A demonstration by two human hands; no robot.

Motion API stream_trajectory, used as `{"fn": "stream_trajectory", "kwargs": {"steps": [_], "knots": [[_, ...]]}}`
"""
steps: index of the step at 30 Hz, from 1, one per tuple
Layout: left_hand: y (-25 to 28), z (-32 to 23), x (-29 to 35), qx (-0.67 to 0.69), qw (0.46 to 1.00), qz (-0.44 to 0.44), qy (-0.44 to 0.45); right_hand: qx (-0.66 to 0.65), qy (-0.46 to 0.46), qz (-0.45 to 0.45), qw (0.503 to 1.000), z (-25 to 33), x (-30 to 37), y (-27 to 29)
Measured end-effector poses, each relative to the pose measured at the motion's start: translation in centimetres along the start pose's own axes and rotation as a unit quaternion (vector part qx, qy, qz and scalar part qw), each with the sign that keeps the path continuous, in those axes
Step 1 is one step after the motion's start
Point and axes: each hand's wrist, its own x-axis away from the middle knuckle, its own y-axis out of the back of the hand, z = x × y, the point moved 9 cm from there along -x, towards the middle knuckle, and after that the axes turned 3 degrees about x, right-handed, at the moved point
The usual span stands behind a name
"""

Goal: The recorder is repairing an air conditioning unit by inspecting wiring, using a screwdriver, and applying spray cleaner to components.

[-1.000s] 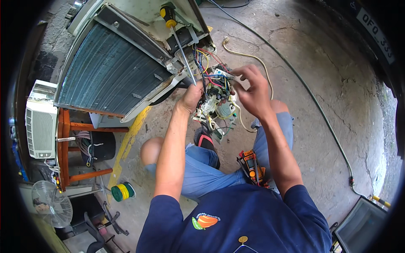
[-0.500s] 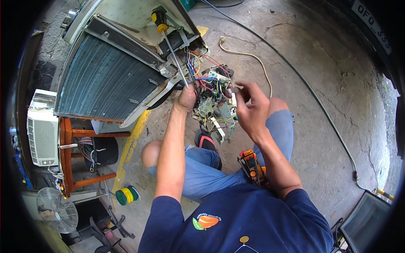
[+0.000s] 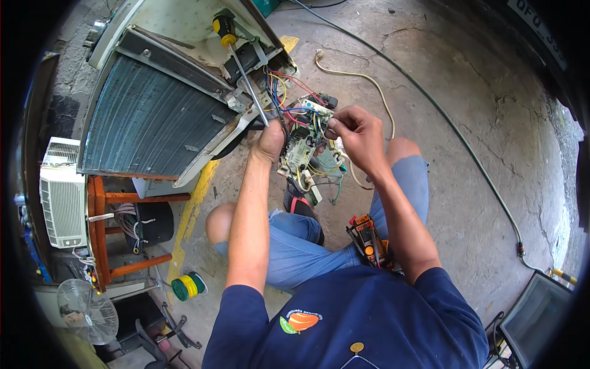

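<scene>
A circuit board assembly [image 3: 301,150] with many coloured wires hangs in front of me beside an opened air conditioner [image 3: 163,117]. My left hand [image 3: 269,142] is closed round the board's left side; its far fingers are hidden behind the board. My right hand [image 3: 361,134] pinches at the upper right edge of the board, thumb against forefinger. What lies between those fingertips is too small to make out. A screwdriver [image 3: 246,77] with a yellow and black handle leans across the air conditioner, its tip close to my left thumb.
An orange multimeter [image 3: 367,241] rests by my thigh. A beige cord [image 3: 362,75] and a long dark hose [image 3: 445,117] cross the concrete floor. At left are a window air conditioner [image 3: 62,197], a wooden stool [image 3: 98,230], a wire spool [image 3: 188,286] and a fan [image 3: 88,312].
My right hand has moved up and a little left along the board's right side, and its fingers have drawn together. The left hand keeps its hold, while the board has turned slightly.
</scene>
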Motion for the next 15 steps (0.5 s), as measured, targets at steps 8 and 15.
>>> {"fn": "stream_trajectory", "kwargs": {"steps": [8,15], "knots": [[-0.4,0.2,-0.2,0.036,0.999,0.040,0.006,-0.052,-0.083,-0.096,0.991,-4.3,-0.7,4.2],[-0.3,0.3,-0.3,0.003,0.999,0.034,-0.007,-0.133,-0.191,0.104,0.967,-15.0,-1.5,-1.9]]}}
